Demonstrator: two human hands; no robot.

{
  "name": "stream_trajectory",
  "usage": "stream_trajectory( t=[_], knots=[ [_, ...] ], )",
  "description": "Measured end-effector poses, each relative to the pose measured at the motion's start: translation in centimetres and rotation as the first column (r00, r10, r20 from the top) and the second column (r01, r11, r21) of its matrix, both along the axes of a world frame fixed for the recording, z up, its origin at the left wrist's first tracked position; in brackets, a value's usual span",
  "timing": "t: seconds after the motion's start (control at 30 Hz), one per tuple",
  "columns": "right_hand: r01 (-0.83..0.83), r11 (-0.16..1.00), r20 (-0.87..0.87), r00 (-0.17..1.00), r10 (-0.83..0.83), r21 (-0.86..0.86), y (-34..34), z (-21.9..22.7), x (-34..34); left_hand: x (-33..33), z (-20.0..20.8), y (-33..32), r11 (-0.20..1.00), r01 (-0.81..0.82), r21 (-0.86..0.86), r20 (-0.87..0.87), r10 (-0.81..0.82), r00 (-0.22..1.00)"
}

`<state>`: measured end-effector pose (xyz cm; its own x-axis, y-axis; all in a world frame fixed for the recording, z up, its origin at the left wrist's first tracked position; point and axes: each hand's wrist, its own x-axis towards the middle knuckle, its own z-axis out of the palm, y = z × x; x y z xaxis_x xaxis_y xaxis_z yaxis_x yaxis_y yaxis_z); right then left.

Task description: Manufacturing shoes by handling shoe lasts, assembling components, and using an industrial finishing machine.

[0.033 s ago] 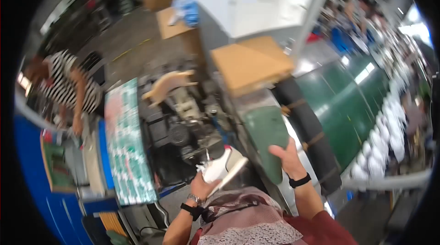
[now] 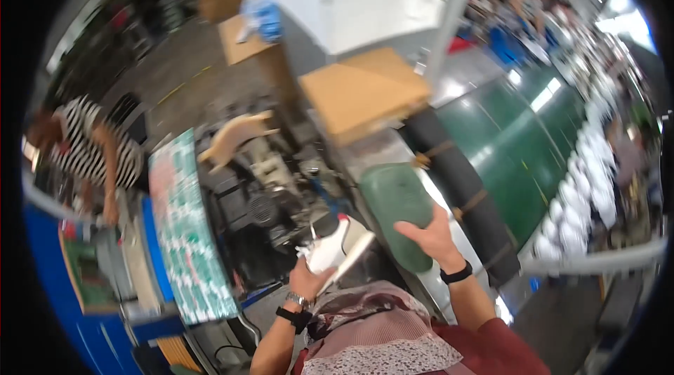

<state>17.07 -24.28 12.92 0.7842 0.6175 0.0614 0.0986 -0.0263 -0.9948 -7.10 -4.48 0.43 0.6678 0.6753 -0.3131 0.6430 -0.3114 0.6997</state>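
Dark machinery [image 2: 263,206] crowds the white shoe [image 2: 331,249] your left hand [image 2: 307,280] grips; your right hand [image 2: 434,238], thumb spread, overlaps a green pad [image 2: 394,196], contact unclear. Distant clutter [image 2: 526,10] blurs.

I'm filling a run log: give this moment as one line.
left hand: holding white shoe | right hand: open, partly over green pad, contact unclear | co-worker: left

Downward from the head — close above left hand [image 2: 307,281] and right hand [image 2: 434,237]
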Motion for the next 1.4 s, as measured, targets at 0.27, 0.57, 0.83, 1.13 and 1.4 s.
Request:
stream_trajectory(
  t=[0.27, 0.57, 0.83, 1.13, 1.4],
  knots=[
    [0.45, 0.851, 0.611, 0.763, -0.209, -0.271, -11.3, 0.2, 4.3, 19.5, 0.9, -4.5, 0.966, 0.183, 0.183, 0.156, -0.213, 0.965],
    [0.467, 0.813, 0.527, 0.814, -0.243, -0.347, -15.7, -3.8, 6.0, 26.5, -3.3, -8.8, 0.794, 0.354, 0.494, -0.076, -0.367, 0.927],
    [0.324, 0.852, 0.249, 0.939, -0.238, -0.411, -19.6, -17.4, 1.5, 22.3, -10.5, -16.3, 0.754, 0.402, 0.519, 0.111, -0.526, 0.843],
    [-0.165, 0.535, 0.019, 0.947, 0.322, -0.829, -21.0, -18.0, 8.1, 19.0, -8.0, -17.6, 0.847, 0.41, 0.339, 0.171, -0.484, 0.858],
    [-0.104, -0.018, -0.014, -0.039, 0.999, -0.994, -29.6, -33.3, 22.0, 11.1, -8.1, -12.0, 0.973, 0.212, 0.096, 0.183, -0.226, 0.957]
  ],
)
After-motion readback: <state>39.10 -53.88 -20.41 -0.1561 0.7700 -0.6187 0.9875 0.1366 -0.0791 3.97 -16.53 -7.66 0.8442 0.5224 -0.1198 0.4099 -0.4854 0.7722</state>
